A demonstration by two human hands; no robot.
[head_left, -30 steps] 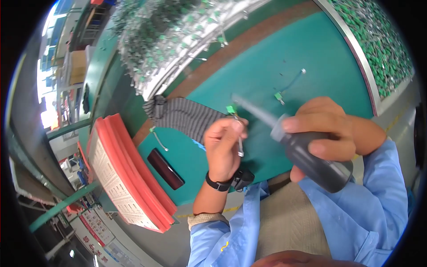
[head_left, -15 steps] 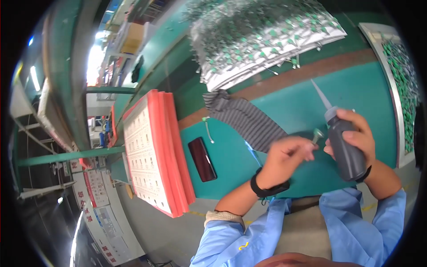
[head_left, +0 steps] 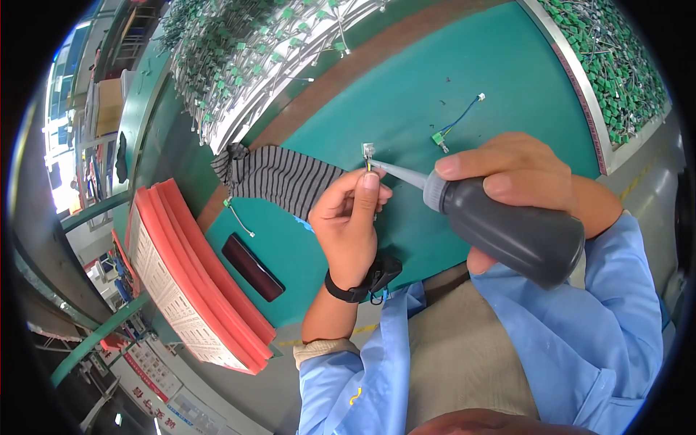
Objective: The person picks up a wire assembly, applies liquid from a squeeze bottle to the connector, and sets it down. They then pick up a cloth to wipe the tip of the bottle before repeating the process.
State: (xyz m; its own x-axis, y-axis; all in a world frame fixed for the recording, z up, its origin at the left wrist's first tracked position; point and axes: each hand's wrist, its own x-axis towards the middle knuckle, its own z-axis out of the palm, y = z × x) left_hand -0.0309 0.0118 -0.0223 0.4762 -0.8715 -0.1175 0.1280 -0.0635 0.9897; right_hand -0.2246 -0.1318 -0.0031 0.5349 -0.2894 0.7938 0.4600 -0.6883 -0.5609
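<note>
My left hand (head_left: 349,225) pinches a small wired connector (head_left: 368,151) between thumb and fingers, its whitish metal end pointing away from me. In my right hand (head_left: 529,174) is a dark grey squeeze bottle (head_left: 515,230) with a long tapered nozzle (head_left: 403,175). The bottle leans over to the left. Its nozzle tip comes right up to the connector just above my left fingertips; I cannot tell whether they touch. A short cable with a green connector (head_left: 438,138) and blue wires lies on the green mat (head_left: 428,94), beyond my right hand.
A striped grey cloth (head_left: 283,177), a phone (head_left: 252,267) and another small cable (head_left: 239,217) lie left of my hands. Red folders (head_left: 196,268) stand at the left edge. A heap of green-ended cables (head_left: 246,58) is at far left, a metal-rimmed tray (head_left: 580,90) of them at far right.
The bottle has tipped from nearly upright to leaning left, its nozzle now at the connector in my left hand. My hands have come together, and the view has swung to the right.
</note>
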